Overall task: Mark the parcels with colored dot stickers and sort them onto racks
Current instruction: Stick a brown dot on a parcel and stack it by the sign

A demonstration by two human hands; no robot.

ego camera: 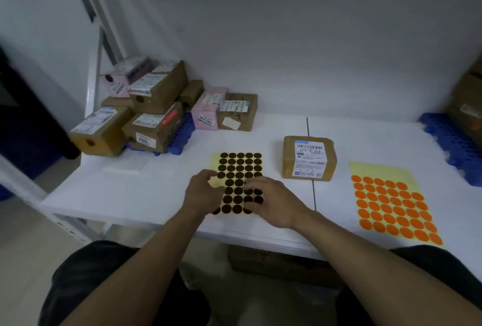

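Farthest left, a heap of parcels (146,114), several bearing brown dots, sits on a blue pallet (182,135) at the table's (130,190) back corner. Next, the left hand (202,195) curls at the edge of the brown dot sticker sheet (240,166), apparently picking at a dot; whether one is pinched I cannot tell. The right hand (271,200) lies flat on the sheet, pinning it. Just beyond stands a lone cardboard parcel (309,160), label up. An orange dot sticker sheet (391,208) lies rightmost. Dots look thin, limp and tacky, so lift one by its rim.
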